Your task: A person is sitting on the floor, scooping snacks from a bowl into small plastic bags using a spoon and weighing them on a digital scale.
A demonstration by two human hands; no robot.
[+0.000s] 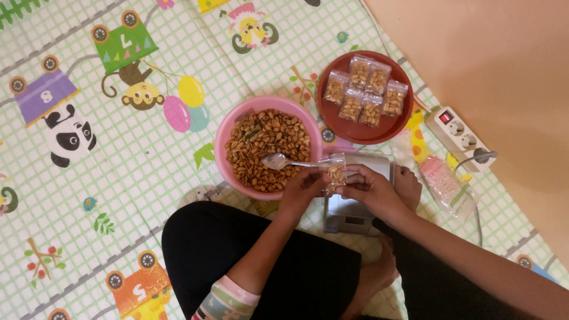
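A play mat (118, 178) printed with cartoon animals and numbered wagons covers the floor on the left. Next comes a pink bowl (228, 127) heaped with roasted peanuts (267, 145), standing just in front of the person's black-clad knee (249, 255). The left hand (302, 189) is at the bowl's near rim, fingers closed around the handle of a metal spoon (278, 160) whose bowl lies on the peanuts; the same hand also touches a small clear plastic bag (335, 173). That bag, partly filled with peanuts, is held upright between both hands, over the near edge of a grey digital scale (349, 219). The right hand (373, 189) pinches the bag's right side with fingers closed on it and covers much of the scale's platform. Behind the scale, a reddish-brown round tray (355, 133) carries six filled peanut bags (364, 92). Further right lie a stack of empty clear bags (444, 184) and a white power strip (459, 136) with a lit red switch, against bare tan floor (510, 59).
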